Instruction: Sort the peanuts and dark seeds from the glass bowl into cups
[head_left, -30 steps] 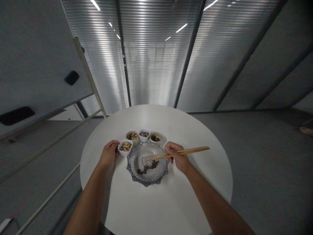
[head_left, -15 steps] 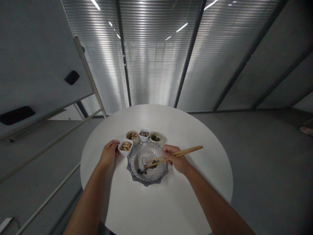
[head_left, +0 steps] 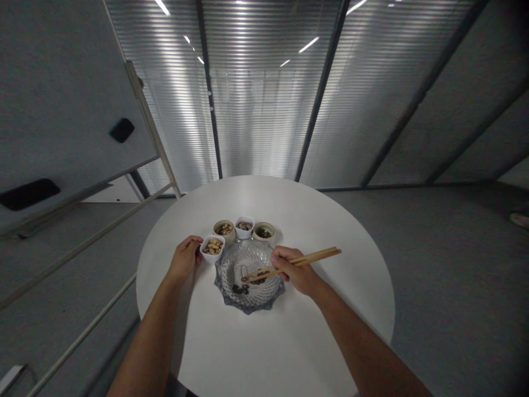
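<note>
My right hand [head_left: 295, 268] is closed around a pair of wooden chopsticks [head_left: 318, 256]. The chopstick tips are close together over a scalloped clear glass bowl [head_left: 229, 298], at a small dark piece [head_left: 244, 279] that looks pinched between them. More dark, bean-like pieces [head_left: 238, 289] lie on the bowl's bottom, some of them behind the chopsticks. My left hand [head_left: 184, 259] has its curled fingers at the left side of a small white square bowl [head_left: 202, 254] of pale nuts, gripping its edge; part of the fingers is hidden.
Behind the glass bowl stand a beige round bowl [head_left: 230, 239] of nuts, a white bowl [head_left: 243, 235] of striped seeds and another beige bowl [head_left: 270, 238] with dark pieces. All are on a round white table [head_left: 264, 353]. A whiteboard frame [head_left: 157, 143] stands at the left.
The chopstick tips have drawn closer together and shifted slightly left, at a dark piece. My right hand moved a little left with them. My left hand stays at the white bowl.
</note>
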`<action>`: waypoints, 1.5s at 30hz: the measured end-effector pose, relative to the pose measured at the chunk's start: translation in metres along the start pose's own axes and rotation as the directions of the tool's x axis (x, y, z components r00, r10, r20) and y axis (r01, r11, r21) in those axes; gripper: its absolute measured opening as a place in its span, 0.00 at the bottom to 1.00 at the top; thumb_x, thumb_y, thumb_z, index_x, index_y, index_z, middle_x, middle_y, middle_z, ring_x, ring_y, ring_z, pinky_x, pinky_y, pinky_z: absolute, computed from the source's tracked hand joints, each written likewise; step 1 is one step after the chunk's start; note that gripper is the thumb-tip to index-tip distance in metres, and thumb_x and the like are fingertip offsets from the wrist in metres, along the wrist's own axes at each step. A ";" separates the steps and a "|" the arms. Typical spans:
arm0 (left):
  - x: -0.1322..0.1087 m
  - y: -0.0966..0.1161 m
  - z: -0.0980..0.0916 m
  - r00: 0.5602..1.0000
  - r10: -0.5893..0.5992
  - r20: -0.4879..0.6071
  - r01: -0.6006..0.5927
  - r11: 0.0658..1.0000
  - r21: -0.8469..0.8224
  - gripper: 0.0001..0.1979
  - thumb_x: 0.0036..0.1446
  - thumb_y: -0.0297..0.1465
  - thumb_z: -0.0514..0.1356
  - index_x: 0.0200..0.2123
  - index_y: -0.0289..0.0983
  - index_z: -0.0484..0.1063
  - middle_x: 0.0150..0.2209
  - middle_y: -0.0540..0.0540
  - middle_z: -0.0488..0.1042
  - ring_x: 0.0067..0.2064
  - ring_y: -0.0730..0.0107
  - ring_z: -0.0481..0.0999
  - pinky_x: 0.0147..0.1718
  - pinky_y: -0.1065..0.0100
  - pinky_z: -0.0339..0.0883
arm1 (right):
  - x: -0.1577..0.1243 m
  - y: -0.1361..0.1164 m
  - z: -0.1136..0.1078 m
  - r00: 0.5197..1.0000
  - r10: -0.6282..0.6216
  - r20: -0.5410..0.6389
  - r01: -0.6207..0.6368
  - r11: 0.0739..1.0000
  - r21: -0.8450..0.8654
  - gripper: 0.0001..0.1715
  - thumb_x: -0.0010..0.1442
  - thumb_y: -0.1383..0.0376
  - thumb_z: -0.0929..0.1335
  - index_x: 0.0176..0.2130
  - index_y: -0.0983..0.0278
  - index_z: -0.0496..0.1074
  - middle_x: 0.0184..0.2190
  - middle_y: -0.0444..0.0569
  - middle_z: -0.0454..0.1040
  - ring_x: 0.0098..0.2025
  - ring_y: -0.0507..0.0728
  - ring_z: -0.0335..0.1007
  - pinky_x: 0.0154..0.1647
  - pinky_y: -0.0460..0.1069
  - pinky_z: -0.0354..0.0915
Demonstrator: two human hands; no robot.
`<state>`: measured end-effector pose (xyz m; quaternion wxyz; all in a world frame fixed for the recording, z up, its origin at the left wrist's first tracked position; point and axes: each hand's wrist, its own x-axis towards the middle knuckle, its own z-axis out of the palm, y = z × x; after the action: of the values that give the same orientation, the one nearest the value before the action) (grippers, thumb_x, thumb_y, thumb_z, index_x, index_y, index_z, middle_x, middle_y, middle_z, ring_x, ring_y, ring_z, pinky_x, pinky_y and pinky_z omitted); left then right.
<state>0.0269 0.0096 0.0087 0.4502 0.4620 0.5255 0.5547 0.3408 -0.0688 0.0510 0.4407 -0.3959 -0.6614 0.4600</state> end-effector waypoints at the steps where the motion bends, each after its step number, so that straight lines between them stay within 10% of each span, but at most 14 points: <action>1: 0.000 0.001 0.000 1.000 0.003 0.002 -0.003 1.000 0.006 0.12 0.50 0.40 0.62 0.31 0.36 0.73 0.18 0.54 0.66 0.17 0.74 0.63 0.17 0.71 0.53 | 0.000 0.000 0.000 1.000 -0.008 -0.006 0.008 1.000 -0.012 0.26 0.67 0.50 0.66 0.24 0.62 0.63 0.14 0.38 0.59 0.18 0.48 0.53 0.19 0.45 0.50; 29: -0.003 0.006 0.002 1.000 -0.017 -0.009 0.017 0.999 0.030 0.12 0.48 0.40 0.61 0.31 0.36 0.73 0.16 0.54 0.66 0.16 0.74 0.62 0.16 0.71 0.51 | 0.000 -0.010 0.003 0.978 -0.093 -0.185 0.091 0.996 -0.018 0.33 0.67 0.41 0.63 0.23 0.61 0.62 0.13 0.38 0.56 0.16 0.49 0.50 0.18 0.46 0.48; 45: -0.003 0.007 0.004 0.999 -0.023 -0.025 0.023 1.000 0.008 0.13 0.46 0.40 0.61 0.30 0.36 0.73 0.17 0.54 0.65 0.16 0.74 0.62 0.16 0.71 0.52 | 0.000 0.003 0.002 0.996 -0.057 -0.075 0.057 0.998 -0.008 0.31 0.68 0.43 0.63 0.25 0.62 0.65 0.14 0.39 0.58 0.17 0.50 0.52 0.20 0.47 0.50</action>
<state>0.0309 0.0070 0.0153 0.4481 0.4509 0.5386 0.5530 0.3396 -0.0688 0.0476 0.4771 -0.3949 -0.6568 0.4301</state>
